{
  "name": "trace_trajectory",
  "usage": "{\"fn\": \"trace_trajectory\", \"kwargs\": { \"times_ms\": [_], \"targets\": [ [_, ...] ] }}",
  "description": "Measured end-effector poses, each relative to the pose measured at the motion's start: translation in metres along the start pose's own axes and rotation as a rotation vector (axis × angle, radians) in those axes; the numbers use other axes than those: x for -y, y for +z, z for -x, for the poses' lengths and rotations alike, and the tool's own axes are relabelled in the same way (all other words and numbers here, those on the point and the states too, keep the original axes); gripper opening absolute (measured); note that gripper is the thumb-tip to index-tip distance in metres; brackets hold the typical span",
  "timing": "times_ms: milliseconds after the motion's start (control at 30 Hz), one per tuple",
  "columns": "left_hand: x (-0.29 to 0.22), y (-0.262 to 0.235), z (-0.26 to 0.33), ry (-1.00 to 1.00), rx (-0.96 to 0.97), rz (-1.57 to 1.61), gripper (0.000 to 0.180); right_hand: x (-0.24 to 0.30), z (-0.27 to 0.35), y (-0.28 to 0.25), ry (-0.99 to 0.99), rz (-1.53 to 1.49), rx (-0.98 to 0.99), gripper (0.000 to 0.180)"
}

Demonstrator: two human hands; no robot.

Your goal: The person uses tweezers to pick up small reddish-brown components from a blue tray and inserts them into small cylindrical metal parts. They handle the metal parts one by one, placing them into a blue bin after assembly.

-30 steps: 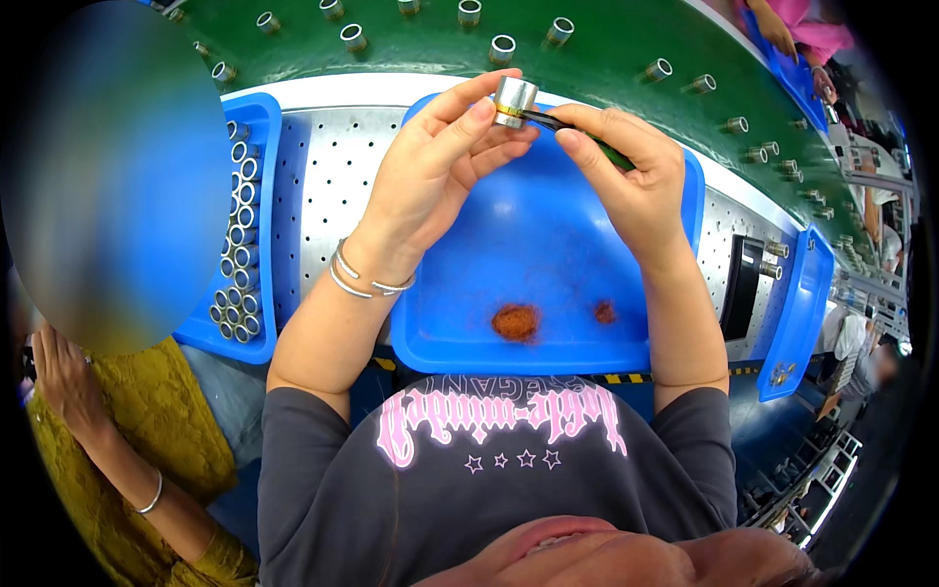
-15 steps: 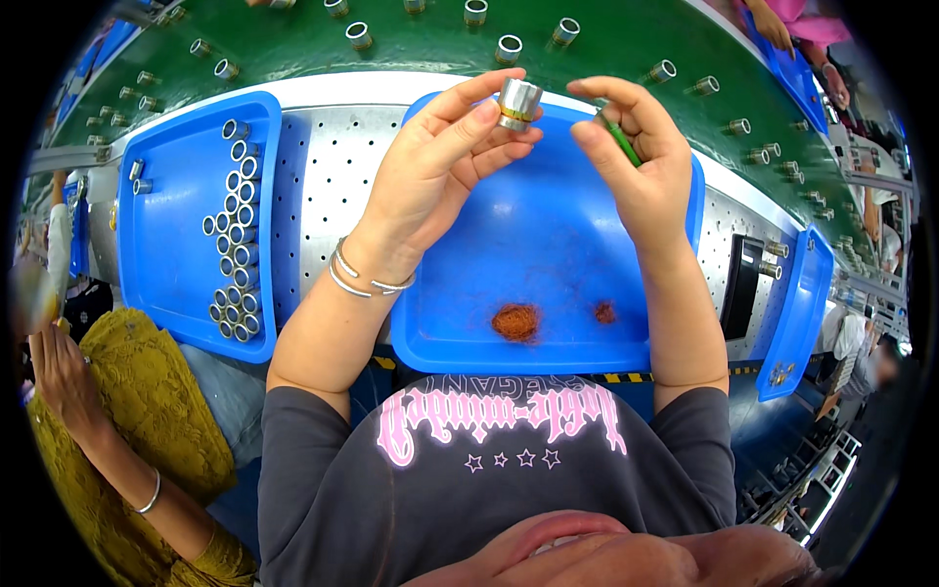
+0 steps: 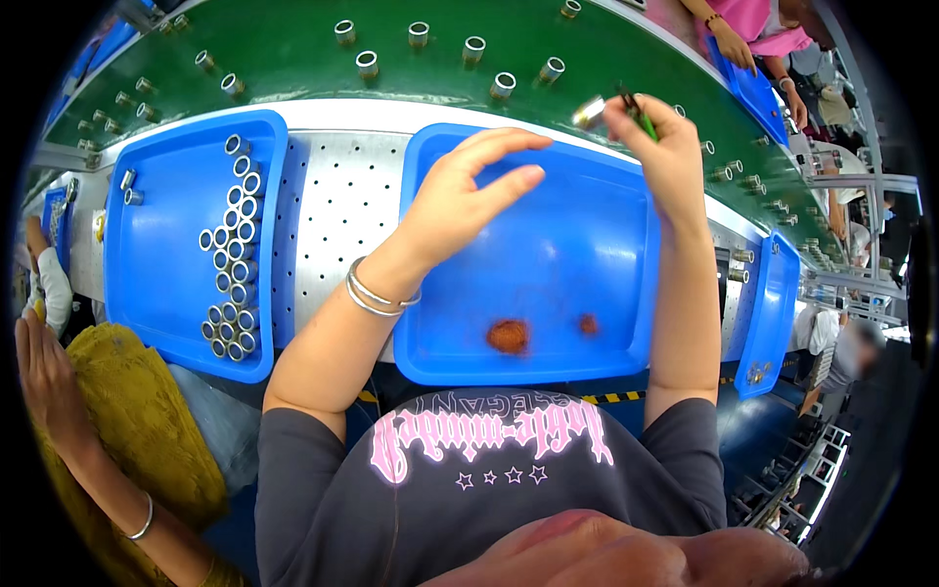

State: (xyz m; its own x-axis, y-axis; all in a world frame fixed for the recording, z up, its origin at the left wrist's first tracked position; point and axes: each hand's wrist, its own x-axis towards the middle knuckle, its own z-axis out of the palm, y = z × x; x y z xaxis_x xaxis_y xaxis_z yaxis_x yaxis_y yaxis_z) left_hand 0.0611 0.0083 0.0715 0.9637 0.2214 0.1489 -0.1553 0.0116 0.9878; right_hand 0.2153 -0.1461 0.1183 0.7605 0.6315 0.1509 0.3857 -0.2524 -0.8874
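My right hand [image 3: 663,142] is raised over the far right rim of the middle tray and grips a short silver metal sleeve [image 3: 590,112] at its fingertips. The sleeve is tilted and a little blurred, with a brass-coloured band. A slim green-handled tool [image 3: 647,124] with a dark end is tucked in the same hand; its kind is unclear. Above the left part of the blue middle tray [image 3: 416,338], my left hand [image 3: 468,196] is empty, thumb and fingers apart. Two clumps of fine copper-coloured strands, a larger clump [image 3: 508,337] and a smaller clump [image 3: 587,324], lie in that tray.
Several metal sleeves stand on the green belt [image 3: 303,49] beyond the trays. A left blue tray [image 3: 161,293] holds rows of sleeves. Perforated metal [image 3: 342,186] lies between the trays. To the left sits a person in a mustard garment [image 3: 137,411]; other people work far right.
The sleeve has passed from my left hand to my right, which has moved right and outward over the belt edge. My left hand has let go and dropped nearer over the tray.
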Motion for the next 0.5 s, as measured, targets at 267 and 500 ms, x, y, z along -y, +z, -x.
{"fn": "trace_trajectory", "kwargs": {
  "times_ms": [267, 500],
  "targets": [
    [-0.004, 0.008, 0.000, 0.048, -0.001, -0.228, 0.014, -0.101, -0.059, -0.017, 0.017, 0.689, -0.167, 0.024],
    [-0.010, 0.005, 0.004, 0.093, -0.055, -0.307, 0.011, -0.055, -0.049, 0.040, -0.243, 0.505, -0.148, 0.024]
  ]
}}
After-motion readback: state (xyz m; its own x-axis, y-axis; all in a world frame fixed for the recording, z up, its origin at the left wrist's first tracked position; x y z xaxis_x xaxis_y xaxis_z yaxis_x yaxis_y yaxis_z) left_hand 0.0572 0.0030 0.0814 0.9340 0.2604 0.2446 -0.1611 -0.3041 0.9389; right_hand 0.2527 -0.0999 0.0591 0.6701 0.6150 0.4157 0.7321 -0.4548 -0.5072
